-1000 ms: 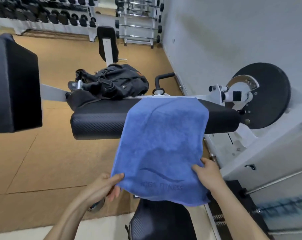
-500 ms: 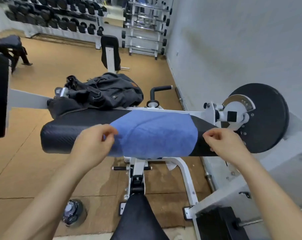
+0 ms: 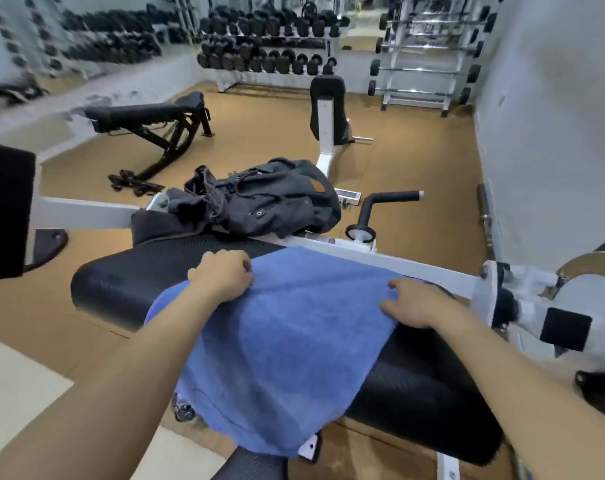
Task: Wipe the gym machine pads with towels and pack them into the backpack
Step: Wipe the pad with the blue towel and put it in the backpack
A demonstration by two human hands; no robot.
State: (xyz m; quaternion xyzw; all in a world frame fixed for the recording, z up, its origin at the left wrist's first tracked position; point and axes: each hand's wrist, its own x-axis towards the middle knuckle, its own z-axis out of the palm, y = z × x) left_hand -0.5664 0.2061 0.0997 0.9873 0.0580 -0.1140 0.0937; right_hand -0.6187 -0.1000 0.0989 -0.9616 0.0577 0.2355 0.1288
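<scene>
A blue towel [image 3: 287,344] lies draped over the long black machine pad [image 3: 121,282], hanging down its near side. My left hand [image 3: 221,275] has its fingers curled into the towel's far left edge on top of the pad. My right hand [image 3: 411,303] pinches the towel's far right edge, fingers bent onto the cloth. A dark grey backpack [image 3: 259,199] lies slumped on the machine just behind the pad, its drawstring top facing left.
A white frame bar [image 3: 380,261] runs behind the pad to a pivot and black weight plate [image 3: 567,327] at right. A handle [image 3: 384,206] sticks up behind. A black bench [image 3: 148,116], dumbbell racks [image 3: 269,46] and a wall [image 3: 550,116] surround.
The towel hung down in front of the pad, was lifted by its corners and now lies over the top. Both hands moved up and forward onto the pad; my view came closer.
</scene>
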